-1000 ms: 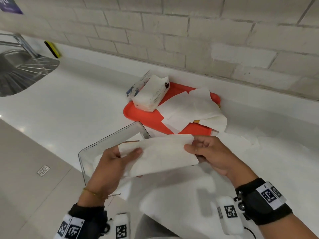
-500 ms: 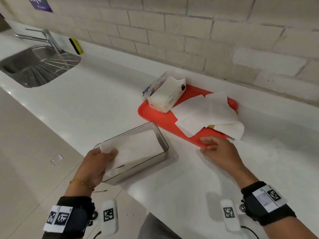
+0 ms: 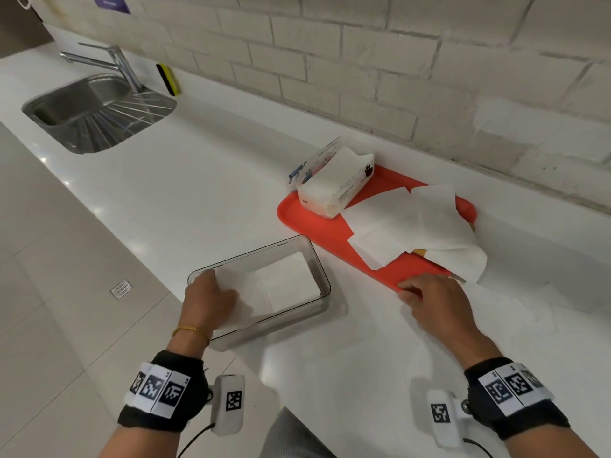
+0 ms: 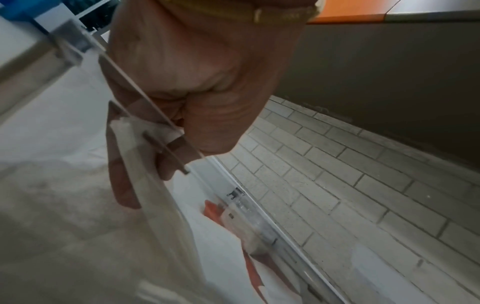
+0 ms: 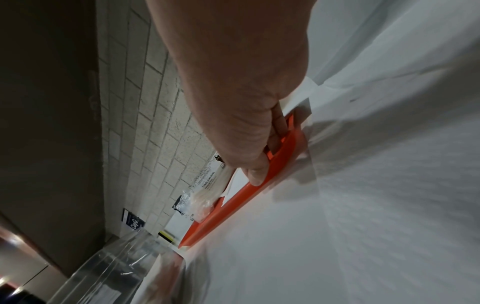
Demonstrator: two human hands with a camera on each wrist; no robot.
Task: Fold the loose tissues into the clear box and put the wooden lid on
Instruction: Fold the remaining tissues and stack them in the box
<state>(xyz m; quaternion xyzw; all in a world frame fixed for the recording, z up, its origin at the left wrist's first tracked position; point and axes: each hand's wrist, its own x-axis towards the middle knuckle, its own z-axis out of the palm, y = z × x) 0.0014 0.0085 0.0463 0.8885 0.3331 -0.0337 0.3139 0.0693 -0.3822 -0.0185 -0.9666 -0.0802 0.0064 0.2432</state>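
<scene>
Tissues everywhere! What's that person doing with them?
A person is packing tissues into a clear box on the white counter. Their left hand is down inside the box, pressing a folded tissue flat. Their right hand rests on the near edge of the orange tray, where more loose tissues and a tissue pack lie. No lid is on the box yet.

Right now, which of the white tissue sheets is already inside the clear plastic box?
The folded white tissue lying flat under the left hand; the other loose sheets lie spread over the red tray.
</scene>
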